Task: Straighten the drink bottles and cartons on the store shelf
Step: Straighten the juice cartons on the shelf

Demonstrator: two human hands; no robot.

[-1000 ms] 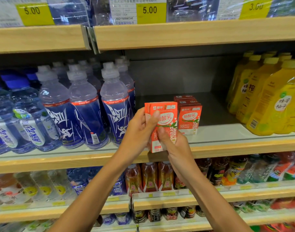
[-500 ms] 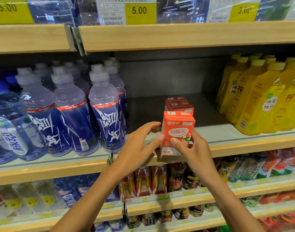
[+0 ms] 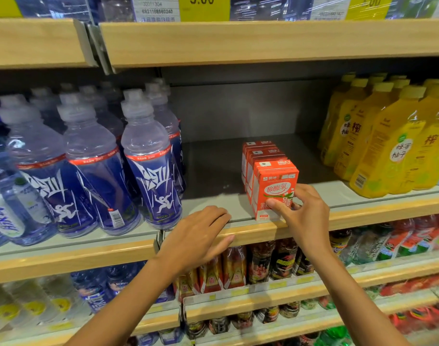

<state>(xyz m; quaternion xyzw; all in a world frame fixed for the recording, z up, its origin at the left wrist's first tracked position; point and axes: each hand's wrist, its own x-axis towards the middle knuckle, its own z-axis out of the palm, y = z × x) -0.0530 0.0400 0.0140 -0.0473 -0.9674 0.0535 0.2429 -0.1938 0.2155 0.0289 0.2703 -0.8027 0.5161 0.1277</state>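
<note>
Because it should front the row, I judge, the carton stands upright at the shelf edge, label out, close against the other cartons behind. My right hand pinches its lower right corner, thumb on the face and fingers round the side, arm reaching up. My left hand lies slack on the shelf lip, holding nothing, probably for balance. Blue bottles stand well left.

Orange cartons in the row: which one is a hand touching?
The frontmost orange carton: the right hand pinches its lower right side; the cartons behind stand untouched.
</note>
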